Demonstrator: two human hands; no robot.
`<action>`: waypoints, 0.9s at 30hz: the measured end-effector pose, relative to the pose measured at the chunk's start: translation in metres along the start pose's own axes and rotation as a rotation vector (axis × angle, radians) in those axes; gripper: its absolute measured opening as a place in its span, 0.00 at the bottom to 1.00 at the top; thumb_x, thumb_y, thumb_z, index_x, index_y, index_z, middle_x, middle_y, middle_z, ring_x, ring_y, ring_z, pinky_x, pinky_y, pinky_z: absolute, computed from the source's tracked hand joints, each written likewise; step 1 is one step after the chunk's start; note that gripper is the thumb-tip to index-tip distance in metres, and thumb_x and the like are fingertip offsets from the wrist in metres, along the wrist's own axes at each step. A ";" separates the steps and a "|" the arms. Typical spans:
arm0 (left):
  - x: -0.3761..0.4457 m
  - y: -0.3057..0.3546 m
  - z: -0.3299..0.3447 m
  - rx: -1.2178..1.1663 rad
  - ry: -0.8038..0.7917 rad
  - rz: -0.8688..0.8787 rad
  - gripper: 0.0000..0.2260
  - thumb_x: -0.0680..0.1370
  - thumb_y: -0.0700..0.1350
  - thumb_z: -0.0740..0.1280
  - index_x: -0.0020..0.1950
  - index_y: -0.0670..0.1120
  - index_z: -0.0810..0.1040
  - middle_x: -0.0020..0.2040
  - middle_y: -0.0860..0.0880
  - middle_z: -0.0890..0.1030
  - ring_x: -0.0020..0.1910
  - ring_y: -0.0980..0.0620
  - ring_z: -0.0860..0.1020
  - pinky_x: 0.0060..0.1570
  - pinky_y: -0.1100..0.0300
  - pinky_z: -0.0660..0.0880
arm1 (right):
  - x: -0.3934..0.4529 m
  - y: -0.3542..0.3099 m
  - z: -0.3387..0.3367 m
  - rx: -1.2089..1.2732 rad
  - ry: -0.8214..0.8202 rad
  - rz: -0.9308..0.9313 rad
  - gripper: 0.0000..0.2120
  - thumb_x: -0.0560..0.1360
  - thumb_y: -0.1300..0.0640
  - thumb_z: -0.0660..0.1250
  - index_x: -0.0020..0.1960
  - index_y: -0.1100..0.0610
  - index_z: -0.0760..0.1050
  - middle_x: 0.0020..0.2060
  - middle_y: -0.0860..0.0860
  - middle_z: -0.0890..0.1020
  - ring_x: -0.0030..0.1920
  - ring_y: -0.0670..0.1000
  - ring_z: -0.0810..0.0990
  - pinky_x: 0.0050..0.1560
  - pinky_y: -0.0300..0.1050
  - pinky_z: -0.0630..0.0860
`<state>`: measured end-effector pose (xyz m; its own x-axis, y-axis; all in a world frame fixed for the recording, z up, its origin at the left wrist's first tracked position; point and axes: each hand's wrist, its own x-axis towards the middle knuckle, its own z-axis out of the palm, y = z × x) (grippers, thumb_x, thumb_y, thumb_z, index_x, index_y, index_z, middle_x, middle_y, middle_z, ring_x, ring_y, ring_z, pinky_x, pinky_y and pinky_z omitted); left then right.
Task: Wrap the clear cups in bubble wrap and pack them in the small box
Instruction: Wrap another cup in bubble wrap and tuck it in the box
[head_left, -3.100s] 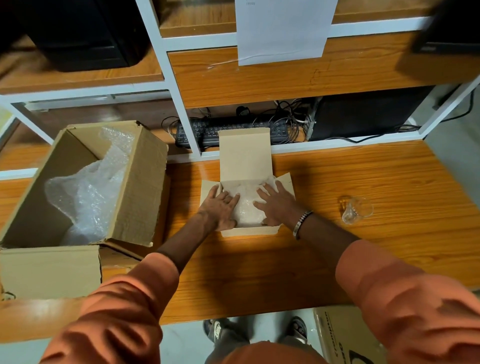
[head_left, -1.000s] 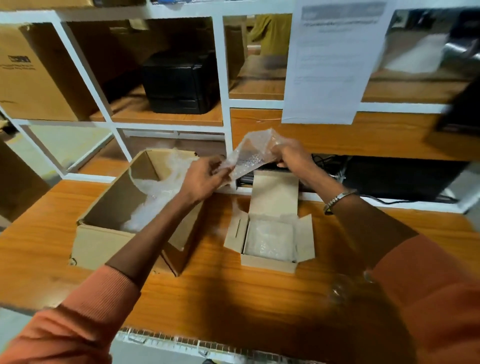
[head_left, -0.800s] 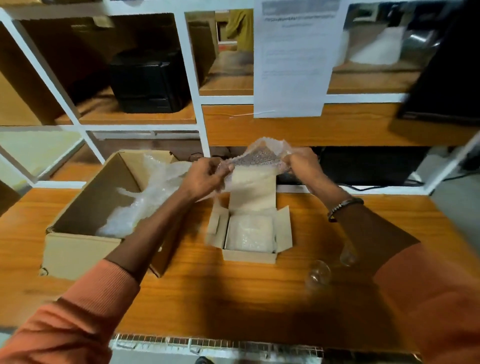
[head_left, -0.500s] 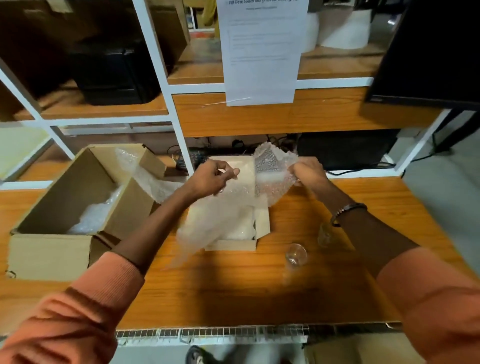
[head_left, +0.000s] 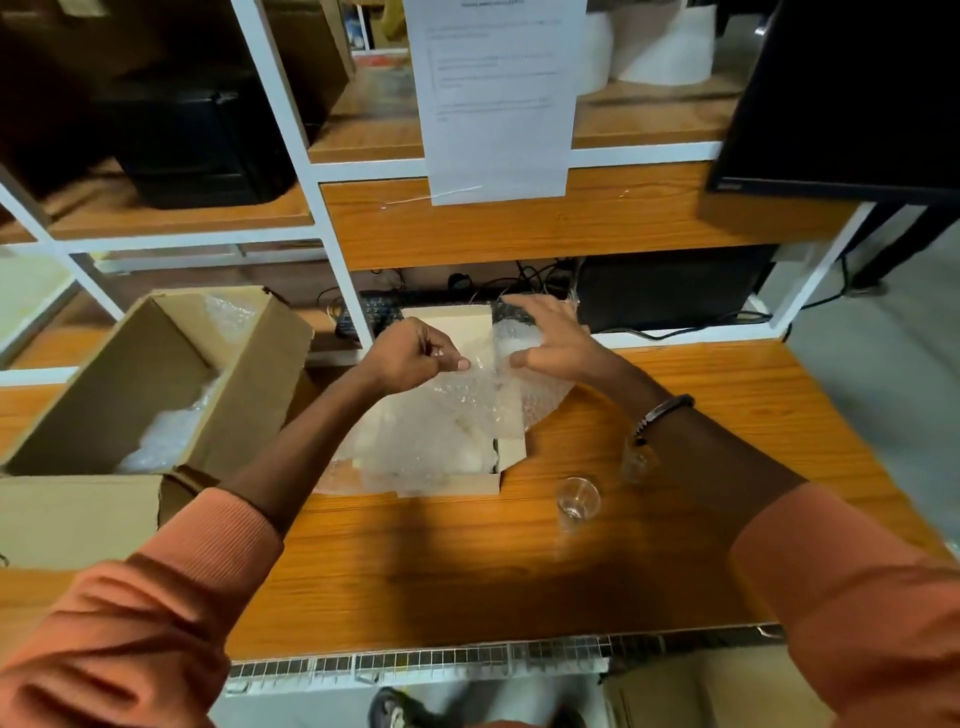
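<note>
A sheet of bubble wrap (head_left: 447, 415) hangs over the small open cardboard box (head_left: 506, 467) in the middle of the table. My left hand (head_left: 415, 353) pinches the sheet's top edge. My right hand (head_left: 550, 338) holds its right side with the fingers spread over it. The sheet hides most of the box's inside, where a white wrapped bundle (head_left: 475, 457) shows through. One clear cup (head_left: 577, 499) stands on the table to the right of the box. A second clear cup (head_left: 638, 460) stands just beyond it, partly behind my right forearm.
A large open cardboard box (head_left: 156, 374) with more bubble wrap inside sits at the left. White-framed shelves (head_left: 332, 239) rise behind the table, with a keyboard and cables (head_left: 384, 312) underneath. A dark monitor (head_left: 852, 98) hangs at the upper right.
I have lowered the bubble wrap sheet from up in front of the shelf down over the small box. My view has tilted downward.
</note>
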<state>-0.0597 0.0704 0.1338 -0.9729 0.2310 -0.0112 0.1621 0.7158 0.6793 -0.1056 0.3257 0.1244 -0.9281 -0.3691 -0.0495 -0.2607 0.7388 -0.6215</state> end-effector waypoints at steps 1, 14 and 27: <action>0.000 0.000 -0.001 0.032 -0.012 0.011 0.05 0.76 0.52 0.79 0.47 0.52 0.91 0.44 0.56 0.89 0.46 0.55 0.86 0.55 0.49 0.83 | 0.002 -0.008 0.003 -0.039 -0.047 -0.046 0.43 0.72 0.48 0.78 0.81 0.36 0.62 0.81 0.48 0.62 0.81 0.56 0.56 0.77 0.63 0.59; -0.021 -0.020 -0.022 -0.043 0.061 0.022 0.10 0.73 0.55 0.81 0.48 0.50 0.90 0.45 0.48 0.89 0.46 0.42 0.84 0.50 0.43 0.81 | 0.011 -0.040 0.010 0.116 -0.313 -0.122 0.10 0.78 0.47 0.76 0.52 0.53 0.86 0.50 0.42 0.86 0.54 0.43 0.82 0.55 0.46 0.77; -0.045 -0.051 -0.027 -0.281 -0.249 -0.107 0.18 0.80 0.56 0.73 0.49 0.40 0.83 0.45 0.45 0.85 0.45 0.46 0.83 0.51 0.53 0.79 | 0.005 -0.024 -0.005 0.306 -0.122 0.043 0.11 0.78 0.54 0.76 0.40 0.56 0.80 0.37 0.46 0.83 0.41 0.48 0.79 0.48 0.48 0.73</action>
<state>-0.0289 0.0056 0.1198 -0.9066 0.3422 -0.2470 -0.0233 0.5439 0.8388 -0.1053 0.3096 0.1431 -0.8927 -0.4203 -0.1625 -0.1129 0.5578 -0.8222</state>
